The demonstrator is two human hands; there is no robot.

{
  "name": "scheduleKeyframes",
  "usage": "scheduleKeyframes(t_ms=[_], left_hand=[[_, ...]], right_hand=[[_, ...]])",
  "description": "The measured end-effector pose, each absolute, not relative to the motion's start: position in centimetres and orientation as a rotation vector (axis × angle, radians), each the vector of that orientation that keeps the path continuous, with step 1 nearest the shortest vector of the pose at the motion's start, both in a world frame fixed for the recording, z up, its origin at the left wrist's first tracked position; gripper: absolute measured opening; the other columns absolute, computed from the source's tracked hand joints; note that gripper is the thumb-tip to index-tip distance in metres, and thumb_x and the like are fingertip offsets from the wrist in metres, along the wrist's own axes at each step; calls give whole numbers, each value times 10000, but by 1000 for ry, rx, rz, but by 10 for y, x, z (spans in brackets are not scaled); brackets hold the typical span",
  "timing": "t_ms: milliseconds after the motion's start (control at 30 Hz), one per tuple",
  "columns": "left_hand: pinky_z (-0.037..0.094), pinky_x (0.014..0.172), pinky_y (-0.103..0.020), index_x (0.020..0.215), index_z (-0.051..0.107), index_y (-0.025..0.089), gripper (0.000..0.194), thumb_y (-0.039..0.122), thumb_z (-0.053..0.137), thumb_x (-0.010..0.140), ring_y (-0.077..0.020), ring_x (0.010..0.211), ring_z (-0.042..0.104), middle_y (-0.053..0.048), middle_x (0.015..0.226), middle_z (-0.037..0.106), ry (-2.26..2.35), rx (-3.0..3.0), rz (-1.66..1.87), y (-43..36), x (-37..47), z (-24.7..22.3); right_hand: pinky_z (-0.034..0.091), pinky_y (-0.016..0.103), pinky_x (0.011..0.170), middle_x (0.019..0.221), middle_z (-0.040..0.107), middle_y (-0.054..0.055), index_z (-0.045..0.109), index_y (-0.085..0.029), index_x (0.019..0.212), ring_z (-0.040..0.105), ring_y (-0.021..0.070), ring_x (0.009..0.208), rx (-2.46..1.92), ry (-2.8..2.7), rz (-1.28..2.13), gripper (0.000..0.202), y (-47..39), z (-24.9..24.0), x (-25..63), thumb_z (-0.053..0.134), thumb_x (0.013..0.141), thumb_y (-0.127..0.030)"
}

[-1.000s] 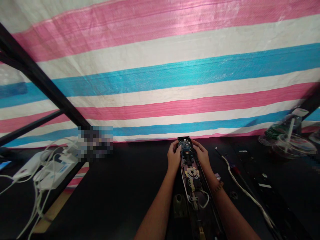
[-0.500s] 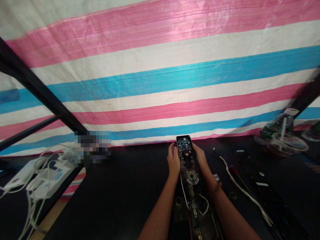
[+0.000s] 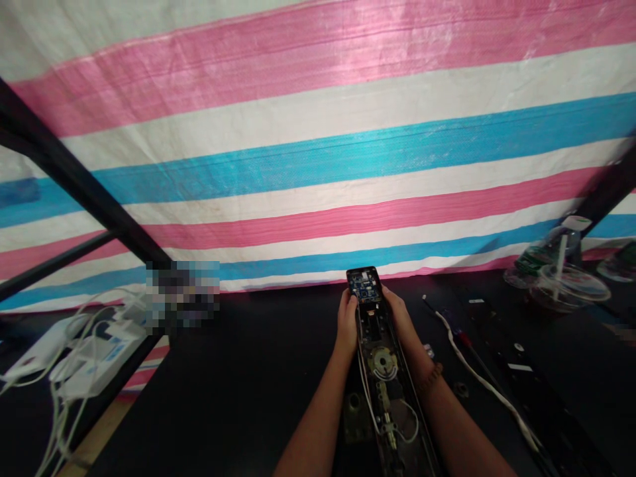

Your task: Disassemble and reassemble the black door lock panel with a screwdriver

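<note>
Between my hands is a long, narrow black device housing (image 3: pixel 370 324), opened up so its insides show. Its far end carries a blue circuit board (image 3: pixel 366 286), and a round metal part (image 3: pixel 383 361) sits midway along it. White wires (image 3: pixel 408 424) run down the near part, which reaches past the bottom of the view. My left hand (image 3: pixel 348 320) grips the left side near the far end, thumb toward the board. On the opposite side my right hand (image 3: pixel 397 315) wraps the edge, its fingers partly hidden.
A white cable bundle (image 3: pixel 470 368) and a long black panel (image 3: pixel 541 391) lie to the right on the black table (image 3: pixel 238 384). Farther back stand a plastic bottle (image 3: pixel 544 255) and a clear cup (image 3: pixel 561 288). At left are a white power strip (image 3: pixel 94 361) and tangled cords.
The far end of the housing has shifted slightly left and tilted, showing more of the circuit board. Both hands keep their hold, with the left thumb moved a little.
</note>
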State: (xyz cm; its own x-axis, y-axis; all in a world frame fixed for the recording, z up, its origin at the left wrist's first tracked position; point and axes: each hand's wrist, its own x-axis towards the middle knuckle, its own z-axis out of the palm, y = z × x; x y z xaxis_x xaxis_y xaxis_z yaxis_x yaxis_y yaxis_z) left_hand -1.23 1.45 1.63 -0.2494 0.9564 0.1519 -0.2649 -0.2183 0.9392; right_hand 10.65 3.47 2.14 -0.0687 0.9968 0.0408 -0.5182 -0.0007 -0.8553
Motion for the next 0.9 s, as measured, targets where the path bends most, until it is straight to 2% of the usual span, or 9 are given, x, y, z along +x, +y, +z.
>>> scheduleKeyframes(t_ms=[167,300,467,567,800,900], left_hand=[[484,917,-339,1077,654,176,438,545,589,849,-230,986,646,-73,1038,714,1041,1001,1634,15,-13,16],[485,907,-337,1049,651,167,438,543,591,832,-233,984,649,-83,1050,713,1078,1000,1612,18,-14,14],[491,840,-345,896,671,155,392,532,592,823,-235,870,651,-83,906,718,1208,985,1566,25,-18,9],[483,861,-364,848,686,153,361,506,624,808,-246,866,650,-87,864,718,1310,956,1536,28,-20,5],[495,918,-344,1097,643,173,340,413,578,866,-237,1016,669,-103,1095,719,1327,921,1516,29,-20,3],[489,948,-339,1148,614,184,349,400,583,875,-231,1065,660,-107,1168,697,1319,918,1515,29,-19,3]], right_hand=[[519,301,758,879,764,36,762,-164,1004,678,236,875,-764,-873,1436,450,35,20,106,754,758,-541],[507,303,682,723,733,43,749,-147,830,670,244,786,-905,-849,1407,489,36,17,106,747,706,-620],[509,300,729,792,738,39,735,-160,824,649,209,760,-949,-866,1305,480,40,12,106,775,662,-611],[505,300,704,783,733,49,736,-150,829,640,205,738,-984,-852,1277,487,42,8,106,771,667,-608],[503,301,695,816,740,65,738,-140,850,635,204,731,-1020,-846,1258,512,45,2,106,761,675,-621],[498,298,676,787,736,63,739,-141,835,633,206,718,-1025,-858,1279,520,46,0,107,760,673,-635]])
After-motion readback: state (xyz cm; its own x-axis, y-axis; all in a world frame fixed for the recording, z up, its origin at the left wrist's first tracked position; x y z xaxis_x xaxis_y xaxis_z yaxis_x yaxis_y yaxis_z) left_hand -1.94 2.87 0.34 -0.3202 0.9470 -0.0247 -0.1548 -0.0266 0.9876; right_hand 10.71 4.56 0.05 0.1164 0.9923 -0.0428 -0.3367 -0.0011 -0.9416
